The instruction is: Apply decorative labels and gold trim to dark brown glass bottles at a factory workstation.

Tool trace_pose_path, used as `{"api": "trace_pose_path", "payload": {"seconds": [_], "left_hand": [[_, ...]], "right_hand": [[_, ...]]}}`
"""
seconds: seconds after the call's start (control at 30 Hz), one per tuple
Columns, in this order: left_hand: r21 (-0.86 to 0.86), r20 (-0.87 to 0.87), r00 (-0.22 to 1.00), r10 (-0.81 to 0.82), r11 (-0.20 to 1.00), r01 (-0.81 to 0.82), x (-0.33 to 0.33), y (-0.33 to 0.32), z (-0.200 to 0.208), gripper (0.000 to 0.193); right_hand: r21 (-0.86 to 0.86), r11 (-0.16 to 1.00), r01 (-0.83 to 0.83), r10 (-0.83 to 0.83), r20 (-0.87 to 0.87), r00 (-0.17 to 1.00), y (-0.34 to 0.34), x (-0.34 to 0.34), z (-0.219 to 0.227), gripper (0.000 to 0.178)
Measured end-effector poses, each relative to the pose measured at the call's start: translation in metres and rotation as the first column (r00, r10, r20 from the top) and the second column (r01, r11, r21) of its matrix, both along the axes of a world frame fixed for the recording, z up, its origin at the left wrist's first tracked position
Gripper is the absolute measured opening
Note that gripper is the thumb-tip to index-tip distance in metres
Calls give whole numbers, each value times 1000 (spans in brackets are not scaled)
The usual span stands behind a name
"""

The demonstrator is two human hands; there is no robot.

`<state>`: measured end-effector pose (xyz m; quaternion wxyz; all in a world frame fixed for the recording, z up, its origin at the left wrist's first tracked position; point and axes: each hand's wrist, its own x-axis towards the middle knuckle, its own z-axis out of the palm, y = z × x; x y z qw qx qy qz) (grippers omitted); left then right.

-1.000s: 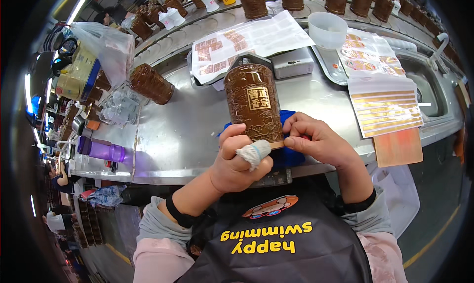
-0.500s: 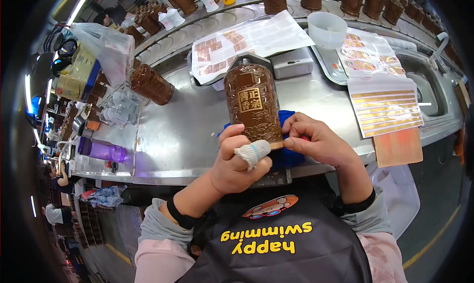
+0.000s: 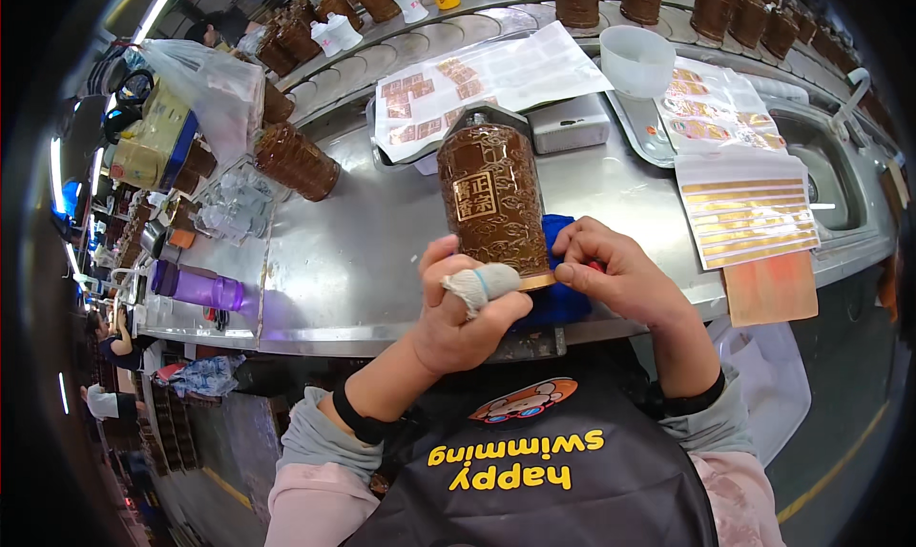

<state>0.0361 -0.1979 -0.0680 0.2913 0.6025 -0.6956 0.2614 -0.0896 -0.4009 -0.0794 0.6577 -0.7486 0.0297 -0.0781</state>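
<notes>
A brown embossed bottle (image 3: 498, 189) with a gold-framed label lies tilted before me, its base toward me and its neck at a dark angular holder (image 3: 487, 118). Around the base edge runs a narrow gold strip (image 3: 537, 282). My left hand (image 3: 468, 304) is closed at the base's left side, a white cloth cover (image 3: 480, 288) on one finger pressing near the strip. On the other side, my right hand (image 3: 615, 268) pinches with thumb and finger at the strip's right end. Something small and red shows between its fingers. Below the bottle is a blue cloth (image 3: 558, 304).
Label sheets (image 3: 496, 80) lie behind the bottle, with a translucent tub (image 3: 636, 62) beside them. Gold strip sheets (image 3: 744, 208) overhang the right edge near a sink (image 3: 830, 170). Another brown bottle (image 3: 296, 161) and a purple cup (image 3: 196, 288) stand left. A conveyor (image 3: 515, 18) carries bottles behind.
The bottle has turned, so its label sits further left. Its base has shifted slightly right, and the left finger lies flatter along the base edge. Bottles on the conveyor have moved right.
</notes>
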Motion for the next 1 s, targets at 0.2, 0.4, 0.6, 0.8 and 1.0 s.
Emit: {"api": "trace_pose_path", "payload": {"seconds": [0.2, 0.4, 0.6, 0.8, 1.0], "left_hand": [[143, -151, 896, 418, 906, -398, -3, 2, 4, 61], [139, -326, 860, 392, 920, -366, -5, 9, -15, 66], [168, -535, 776, 333, 942, -289, -6, 15, -24, 69], [135, -790, 591, 162, 987, -90, -3, 20, -21, 76], [-63, -989, 129, -66, 998, 28, -8, 6, 0, 86]], "right_hand": [[-118, 981, 155, -139, 128, 982, 8, -12, -6, 39], [-511, 807, 296, -127, 339, 932, 32, -9, 7, 71], [-475, 779, 409, -170, 467, 868, 36, -3, 5, 62], [-493, 747, 447, -157, 523, 838, 37, -1, 5, 56], [-538, 710, 454, -126, 537, 834, 38, 1, 12, 54]]}}
